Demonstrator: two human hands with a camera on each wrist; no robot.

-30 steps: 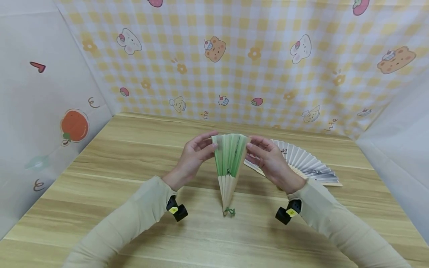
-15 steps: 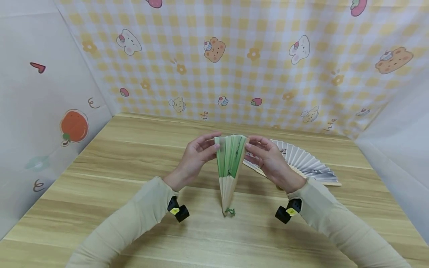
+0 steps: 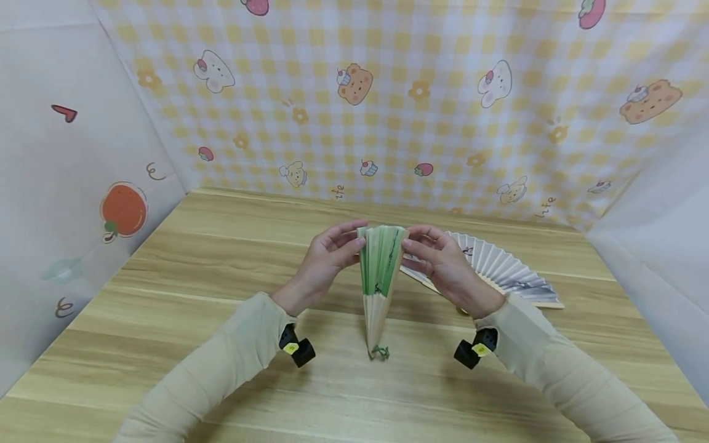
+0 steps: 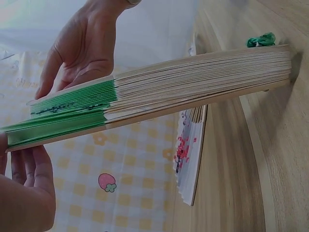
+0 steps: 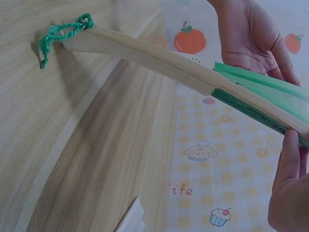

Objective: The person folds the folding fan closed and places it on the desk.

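Between both hands stands a green folding fan (image 3: pixel 379 271), partly spread, its pale wooden ribs narrowing to a pivot end low over the table. My left hand (image 3: pixel 332 255) pinches the upper left edge between thumb and fingers. On the opposite edge, my right hand (image 3: pixel 443 264) grips the outer rib in the same way. A knotted green cord (image 3: pixel 381 352) hangs at the pivot; it shows large in the right wrist view, where the cord (image 5: pixel 65 31) lies by the wood. In the left wrist view, the fan's pleats (image 4: pixel 72 108) sit closely stacked, slightly parted near one guard.
A white folding fan (image 3: pixel 509 274) with a grey and pink painted pattern lies spread on the wooden table (image 3: pixel 166 277), behind and right of my right hand. A yellow checked cloth (image 3: pixel 388 123) hangs along the back edge, white cloth at both sides.
The hands have come closer together, the left moving rightward and the right slightly leftward. Between them the green fan has narrowed as its pleats fold in. The white fan stays put.
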